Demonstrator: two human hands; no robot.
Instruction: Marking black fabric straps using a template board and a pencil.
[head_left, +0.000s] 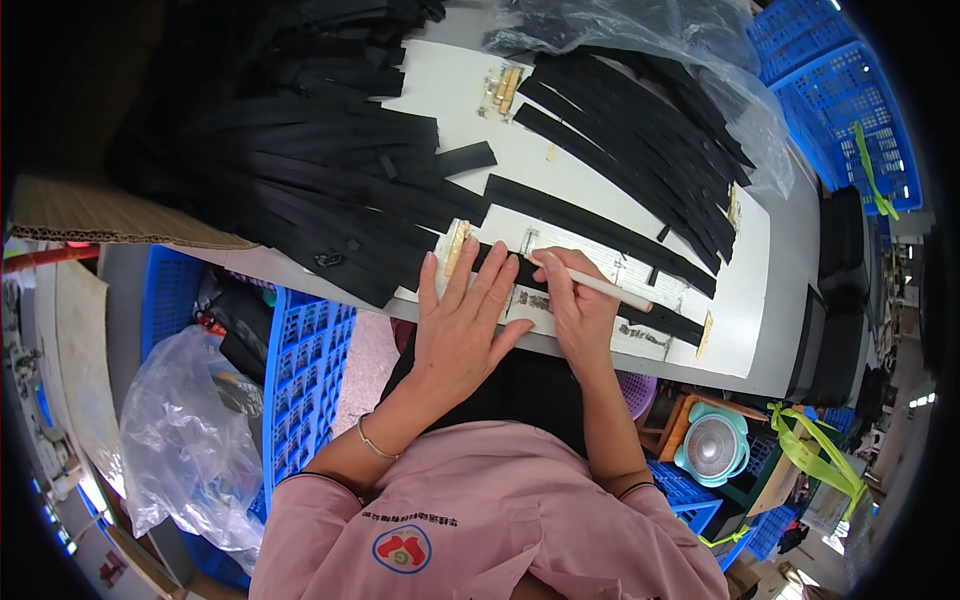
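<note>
My left hand (468, 320) lies flat, fingers spread, pressing a black fabric strip (672, 323) onto a white board (748, 265). Pinched in my right hand (582, 318) is a slim white pen (622, 293), its tip near the strip's upper edge, just right of my left fingertips. A tan stop (455, 245) stands beside my left fingers, and another tan stop (705, 335) sits at the strip's right end. Dark pen marks cover parts of the board around the strip. A second long black strip (600, 232) stretches across the board just beyond my hands.
Black strips are heaped in a big pile (300, 170) on the left; more strips (640, 135) fan out at the far right. Clear plastic (640, 25) covers the back. Blue crates (845, 110) stand beyond the table, with another blue crate (300, 360) and a plastic bag (190, 430) at left.
</note>
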